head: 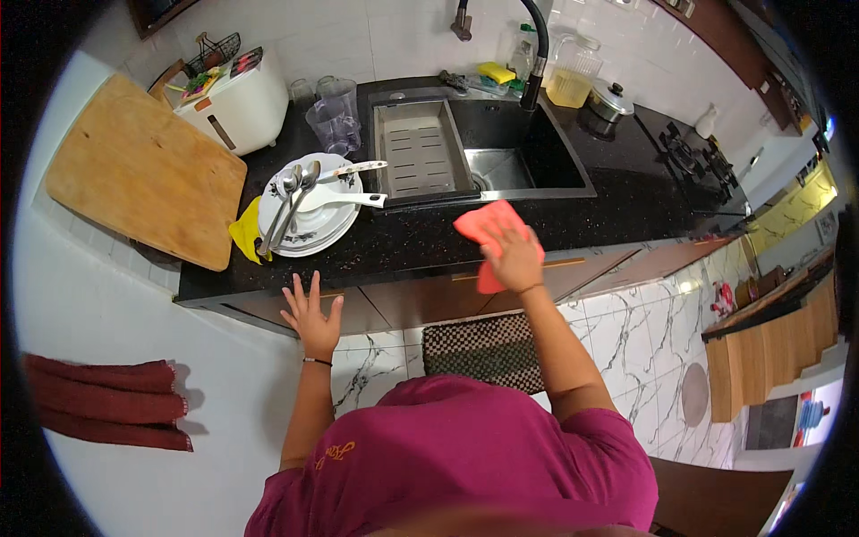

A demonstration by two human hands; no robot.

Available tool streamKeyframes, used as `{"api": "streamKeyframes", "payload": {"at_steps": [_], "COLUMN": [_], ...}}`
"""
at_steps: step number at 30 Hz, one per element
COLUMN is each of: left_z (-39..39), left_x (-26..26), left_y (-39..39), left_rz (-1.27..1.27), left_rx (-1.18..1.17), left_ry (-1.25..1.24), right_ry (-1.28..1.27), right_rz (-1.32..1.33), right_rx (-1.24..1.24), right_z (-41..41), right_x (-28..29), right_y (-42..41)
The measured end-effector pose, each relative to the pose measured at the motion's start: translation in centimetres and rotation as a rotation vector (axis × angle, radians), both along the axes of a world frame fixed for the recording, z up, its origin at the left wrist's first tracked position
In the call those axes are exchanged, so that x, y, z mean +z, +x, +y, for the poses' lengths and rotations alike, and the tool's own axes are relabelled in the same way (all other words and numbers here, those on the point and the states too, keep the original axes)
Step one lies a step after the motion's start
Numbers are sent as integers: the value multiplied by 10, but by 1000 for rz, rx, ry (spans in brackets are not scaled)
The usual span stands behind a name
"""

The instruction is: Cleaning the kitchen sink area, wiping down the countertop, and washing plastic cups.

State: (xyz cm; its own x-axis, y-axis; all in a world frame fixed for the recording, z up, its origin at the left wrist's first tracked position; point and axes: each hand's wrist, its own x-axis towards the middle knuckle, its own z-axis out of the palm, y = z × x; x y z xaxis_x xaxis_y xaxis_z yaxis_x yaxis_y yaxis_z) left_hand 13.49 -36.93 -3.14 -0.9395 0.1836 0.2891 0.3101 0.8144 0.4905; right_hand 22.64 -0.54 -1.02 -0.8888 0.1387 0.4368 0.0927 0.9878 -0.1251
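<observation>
On the black speckled countertop (416, 235), my right hand (515, 260) presses on a pink-orange cloth (484, 218) just in front of the sink (560, 161); part of the cloth hangs over the front edge. With fingers spread and nothing in it, my left hand (314, 319) is at the counter's front edge, below a stack of white plates (315, 239). Metal spoons (295, 201), a white ladle (342, 199) and a patterned-handled utensil (356, 168) lie on the stack. A yellow cloth (247, 230) is tucked beside the plates' left side.
Clear cups and a pitcher (335, 117) stand behind the plates. A wooden cutting board (147, 171) leans at left by a white appliance (241, 107). Behind the sink are a black faucet (535, 74), a yellow sponge (496, 72) and a jug (574, 70). A lidded pot (609, 102) and gas stove (694, 158) are right.
</observation>
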Motion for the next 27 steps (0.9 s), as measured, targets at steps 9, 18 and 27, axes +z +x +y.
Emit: {"api": "streamKeyframes", "payload": {"at_steps": [9,18,27], "left_z": [13,8,3], "left_x": [8,-24,-59], "left_y": [-3,-8,-14], "left_rz": [-92,0,202], "left_rx": [62,66,78], "left_ry": [-196,-267,-194], "right_ry": [41,-19,-714], "right_rz": [-242,-16,-96], "right_rx": [-618,-234,-965], "right_z": [123,99,201], "right_x": [-10,3,48], "right_y": [21,31,39]}}
